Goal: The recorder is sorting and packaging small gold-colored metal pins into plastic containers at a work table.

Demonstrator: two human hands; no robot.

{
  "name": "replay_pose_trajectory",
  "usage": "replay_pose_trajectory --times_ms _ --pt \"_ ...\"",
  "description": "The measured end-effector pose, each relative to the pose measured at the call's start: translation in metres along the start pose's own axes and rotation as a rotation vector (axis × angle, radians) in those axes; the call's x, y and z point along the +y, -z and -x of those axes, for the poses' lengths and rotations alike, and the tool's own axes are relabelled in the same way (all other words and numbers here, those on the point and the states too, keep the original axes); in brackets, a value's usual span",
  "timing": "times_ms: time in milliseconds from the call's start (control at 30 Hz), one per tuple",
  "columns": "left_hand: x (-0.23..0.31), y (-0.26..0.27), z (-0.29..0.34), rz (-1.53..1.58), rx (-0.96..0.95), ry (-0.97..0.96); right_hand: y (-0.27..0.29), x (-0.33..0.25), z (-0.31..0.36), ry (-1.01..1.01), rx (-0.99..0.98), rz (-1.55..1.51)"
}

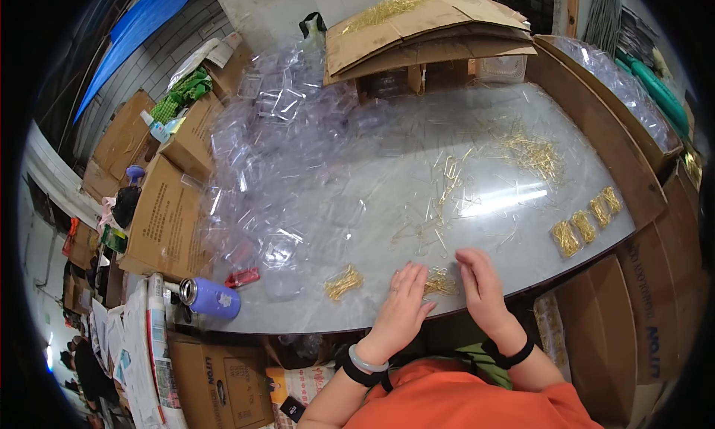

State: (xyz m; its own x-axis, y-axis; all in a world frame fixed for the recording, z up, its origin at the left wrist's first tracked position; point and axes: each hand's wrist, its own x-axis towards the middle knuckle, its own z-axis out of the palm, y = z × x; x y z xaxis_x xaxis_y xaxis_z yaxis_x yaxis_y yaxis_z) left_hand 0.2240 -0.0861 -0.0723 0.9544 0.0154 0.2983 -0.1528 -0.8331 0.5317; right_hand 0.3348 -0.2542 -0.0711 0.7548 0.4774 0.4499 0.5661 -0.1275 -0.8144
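Observation:
A small heap of thin gold wire pieces (441,282), bent like pins or clips, lies at the table's near edge between my hands. My left hand (401,304) rests at the heap's left side, fingers stretched out and thumb near the pieces. On the other side, my right hand (482,286) is held on edge, fingers extended and slightly curved; I see nothing in it. Left of my left hand sits another gold bundle (344,282). At the right edge stand several clear boxes filled with gold pieces (567,238). Looser gold pieces (449,177) are scattered farther back.
Many clear plastic boxes (279,161) are heaped over the table's left half. A purple bottle (216,298) and a red object (242,278) are at the near left. A cardboard shelf (432,38) stands at the back; a cardboard wall (603,120) borders the right.

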Motion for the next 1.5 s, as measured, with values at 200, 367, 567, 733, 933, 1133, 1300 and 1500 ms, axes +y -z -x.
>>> replay_pose_trajectory --times_ms 200,367,567,733,933,1133,1300,1500 --pt "0.001 -0.013 -0.001 0.024 0.053 -0.057 0.013 -0.023 0.027 0.085 0.014 0.502" --pt "0.002 -0.011 0.0 0.027 0.087 -0.073 -0.007 -0.01 0.025 0.186 -0.01 0.445" --pt "0.007 -0.016 0.005 -0.095 0.127 -0.033 -0.01 -0.017 0.023 0.194 0.033 0.352" --pt "-0.005 -0.015 0.009 -0.079 0.092 -0.066 0.006 -0.022 0.014 0.106 -0.008 0.366" --pt "0.007 -0.003 0.007 0.017 0.162 -0.023 0.074 0.039 -0.024 -0.101 0.085 0.703" --pt "-0.004 -0.001 0.01 0.053 0.107 -0.113 0.028 0.026 -0.003 0.136 -0.105 0.727" --pt "-0.01 0.0 0.015 0.08 0.086 -0.162 -0.006 0.002 -0.002 0.157 -0.1 0.563" --pt "-0.013 -0.002 0.016 0.117 0.092 -0.155 0.017 -0.007 -0.007 0.032 -0.143 0.563"
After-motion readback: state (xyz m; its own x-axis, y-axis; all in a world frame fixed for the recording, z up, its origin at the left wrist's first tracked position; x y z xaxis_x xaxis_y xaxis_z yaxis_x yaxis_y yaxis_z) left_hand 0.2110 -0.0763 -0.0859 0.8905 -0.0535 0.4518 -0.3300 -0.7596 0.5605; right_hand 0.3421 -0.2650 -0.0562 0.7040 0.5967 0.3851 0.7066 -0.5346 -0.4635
